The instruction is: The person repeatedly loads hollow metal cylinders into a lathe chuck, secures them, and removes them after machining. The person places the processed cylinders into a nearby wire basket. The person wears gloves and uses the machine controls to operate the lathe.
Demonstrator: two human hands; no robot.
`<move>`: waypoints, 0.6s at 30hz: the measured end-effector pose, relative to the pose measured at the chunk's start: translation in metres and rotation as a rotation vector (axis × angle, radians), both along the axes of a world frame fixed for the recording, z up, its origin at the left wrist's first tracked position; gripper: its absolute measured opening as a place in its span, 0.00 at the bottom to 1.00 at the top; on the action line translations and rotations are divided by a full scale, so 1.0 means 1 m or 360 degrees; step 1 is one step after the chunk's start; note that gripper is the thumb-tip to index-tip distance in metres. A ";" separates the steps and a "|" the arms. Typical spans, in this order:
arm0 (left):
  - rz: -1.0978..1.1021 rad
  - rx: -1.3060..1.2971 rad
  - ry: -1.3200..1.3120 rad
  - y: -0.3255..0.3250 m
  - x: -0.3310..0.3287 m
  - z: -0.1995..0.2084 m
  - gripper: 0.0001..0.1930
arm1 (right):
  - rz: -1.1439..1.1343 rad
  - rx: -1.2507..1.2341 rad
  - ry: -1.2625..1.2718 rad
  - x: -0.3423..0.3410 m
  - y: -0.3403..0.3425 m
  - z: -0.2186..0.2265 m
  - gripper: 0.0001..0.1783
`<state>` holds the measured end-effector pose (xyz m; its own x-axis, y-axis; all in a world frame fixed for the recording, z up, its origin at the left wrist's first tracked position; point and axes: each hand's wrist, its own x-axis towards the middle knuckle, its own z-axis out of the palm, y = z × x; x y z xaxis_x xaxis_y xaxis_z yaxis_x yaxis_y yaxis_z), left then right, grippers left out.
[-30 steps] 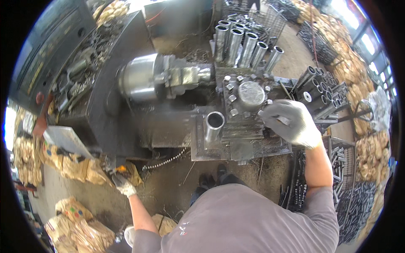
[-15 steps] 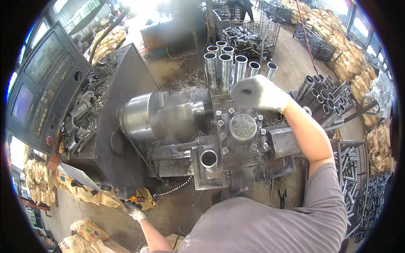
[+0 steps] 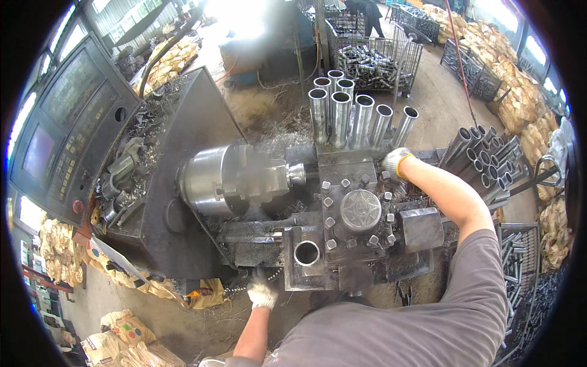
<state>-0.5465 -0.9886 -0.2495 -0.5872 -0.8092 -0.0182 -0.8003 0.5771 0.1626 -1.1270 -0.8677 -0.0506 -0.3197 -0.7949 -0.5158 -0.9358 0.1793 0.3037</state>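
My right hand (image 3: 396, 161), in a white glove with a yellow cuff, is at the far right corner of the tool post (image 3: 361, 210). Its fingers look curled, and what they hold, if anything, is hidden. My left hand (image 3: 263, 293), also gloved, reaches forward beside the lathe's slide, left of the tube (image 3: 306, 253) standing at the near corner. Its dark fingertips are blurred against the machine. A short bright metal piece (image 3: 296, 174) sticks out of the lathe chuck (image 3: 214, 180). Several upright steel tubes (image 3: 340, 113) stand behind the tool post, near my right hand.
A control panel (image 3: 64, 131) stands at the left, beside a chip-covered housing (image 3: 177, 165). More tubes (image 3: 483, 156) are stacked at the right. Wire cages (image 3: 379, 64) of metal parts stand behind and at the lower right. A person (image 3: 365, 15) is in the far background.
My right hand has moved from above the standing tubes' near side down to the tool post's far right corner. My left hand has swung rightward from beside the panel to the slide.
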 end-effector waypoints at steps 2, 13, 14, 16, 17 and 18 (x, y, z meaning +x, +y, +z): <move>-0.0050 0.0112 -0.0157 -0.013 -0.006 -0.026 0.37 | -0.0105 0.0004 0.0026 0.003 0.007 0.043 0.16; -0.0487 -0.0926 0.0666 -0.128 -0.115 0.285 0.43 | -0.0113 -0.0293 -0.1201 0.127 -0.156 0.110 0.37; -0.0616 -0.0922 0.0648 -0.156 -0.134 0.275 0.49 | -0.0091 -0.0169 -0.1164 0.125 -0.176 0.081 0.34; -0.0684 -0.0917 0.0522 -0.193 -0.152 0.263 0.58 | -0.0050 -0.0198 -0.1035 0.130 -0.196 0.039 0.30; -0.0700 -0.0942 0.0585 -0.197 -0.156 0.261 0.57 | -0.0089 -0.0125 -0.1076 0.124 -0.201 0.029 0.27; -0.0696 -0.0949 0.0621 -0.196 -0.149 0.258 0.56 | -0.0248 0.0036 -0.1444 0.125 -0.205 0.033 0.15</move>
<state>-0.6956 -1.1843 0.0083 -0.7258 -0.3165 0.6107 -0.4339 0.8996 -0.0495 -1.0022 -1.0725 -0.0176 0.1122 -0.7636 -0.6359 -0.7827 0.3264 -0.5300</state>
